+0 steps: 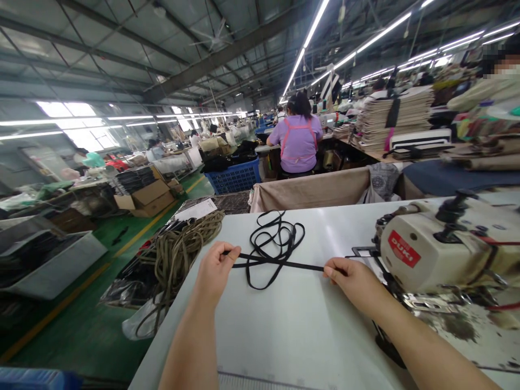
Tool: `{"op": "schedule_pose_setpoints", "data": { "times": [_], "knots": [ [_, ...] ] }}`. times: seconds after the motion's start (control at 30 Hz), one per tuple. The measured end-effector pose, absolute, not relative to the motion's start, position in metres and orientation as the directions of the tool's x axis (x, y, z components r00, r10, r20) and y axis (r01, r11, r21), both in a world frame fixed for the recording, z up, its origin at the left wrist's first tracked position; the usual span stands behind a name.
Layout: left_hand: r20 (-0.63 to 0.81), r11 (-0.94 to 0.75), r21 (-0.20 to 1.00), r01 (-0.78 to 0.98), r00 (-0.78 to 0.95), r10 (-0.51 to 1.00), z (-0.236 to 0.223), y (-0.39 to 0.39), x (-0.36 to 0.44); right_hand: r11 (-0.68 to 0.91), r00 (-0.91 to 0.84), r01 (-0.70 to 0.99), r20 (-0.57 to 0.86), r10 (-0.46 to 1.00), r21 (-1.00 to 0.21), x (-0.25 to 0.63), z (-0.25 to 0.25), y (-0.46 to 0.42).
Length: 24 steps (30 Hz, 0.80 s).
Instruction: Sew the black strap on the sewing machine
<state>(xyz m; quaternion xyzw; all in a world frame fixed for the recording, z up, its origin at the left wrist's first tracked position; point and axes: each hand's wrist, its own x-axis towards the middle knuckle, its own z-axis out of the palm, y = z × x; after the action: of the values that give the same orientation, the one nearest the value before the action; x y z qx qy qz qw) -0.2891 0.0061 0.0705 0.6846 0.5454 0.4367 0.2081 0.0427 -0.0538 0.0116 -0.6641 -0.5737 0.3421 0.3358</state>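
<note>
A long black strap (276,238) lies in loose loops on the white table (276,330). One length of it is stretched between my two hands, just in front of the loops. My left hand (217,271) pinches the strap between thumb and fingers, left of the coil. On the other side, my right hand (345,276) has its fingers closed on the strap's right end. That hand is close to the sewing machine (422,249).
Olive straps (187,238) hang in a bundle at the table's left. Behind the table stands a beige cloth-lined bin (312,189). A person in purple (298,141) sits beyond it, near a blue crate (233,176). A printed ruler (264,381) runs along the near edge.
</note>
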Motion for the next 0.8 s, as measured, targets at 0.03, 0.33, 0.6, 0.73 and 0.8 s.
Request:
{"op": "schedule_pose_setpoints", "data": {
  "times": [0.03,0.33,0.6,0.73,0.8],
  "knots": [
    [0.368,-0.312,0.764,0.564,0.015,0.930,0.071,0.006,-0.289,-0.119,0.121,0.551,-0.062,0.991,-0.826,0.044,0.010,-0.053],
    [0.173,-0.267,0.840,0.472,0.233,0.957,0.059,-0.012,-0.235,0.290,0.135,0.679,0.503,0.853,-0.674,0.030,0.017,-0.066],
    [0.157,-0.347,0.838,0.421,0.423,0.892,0.054,-0.031,-0.201,0.299,-0.235,0.267,0.239,0.942,-0.916,-0.002,0.020,-0.078],
    [0.143,-0.293,0.816,0.498,0.317,0.938,0.061,-0.019,-0.225,0.104,-0.129,0.241,0.075,0.989,-0.965,0.014,0.012,-0.069],
    [0.133,-0.247,0.824,0.510,0.249,0.959,0.063,-0.013,-0.238,0.078,-0.074,0.225,0.063,0.995,-0.971,0.021,0.012,-0.066]
  ]
}}
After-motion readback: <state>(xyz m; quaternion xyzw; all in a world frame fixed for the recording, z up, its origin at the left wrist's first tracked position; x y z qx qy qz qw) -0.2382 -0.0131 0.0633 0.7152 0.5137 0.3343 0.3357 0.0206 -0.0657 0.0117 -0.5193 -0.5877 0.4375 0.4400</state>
